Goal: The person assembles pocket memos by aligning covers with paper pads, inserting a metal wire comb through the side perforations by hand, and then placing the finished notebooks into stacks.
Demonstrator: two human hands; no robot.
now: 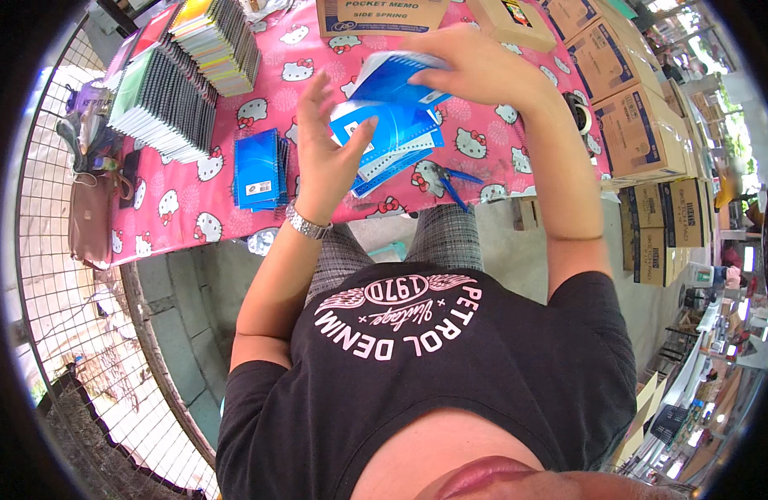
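My right hand [467, 60] grips a small blue spiral notepad [391, 79], which is raised and tilted over the table, its white page edges showing at the left. Beside it, my left hand [327, 152] has its fingers apart and holds nothing. Under both hands lies a loose pile of blue notepad covers and punched sheets [409, 125], fanned unevenly. A short pile of blue spiral notepads [257, 172] sits left of my left wrist. Pliers with blue handles [456, 177] rest near the table's front edge, right of the loose pile.
A pink patterned cloth covers the table [476, 143]. Tall stacks of spiral notebooks [167, 104] stand at the left, a brown pouch [92, 217] at the left edge. Cardboard boxes [638, 125] are piled at the right. A box [382, 15] stands at the back, a tape roll [580, 117] at the right edge.
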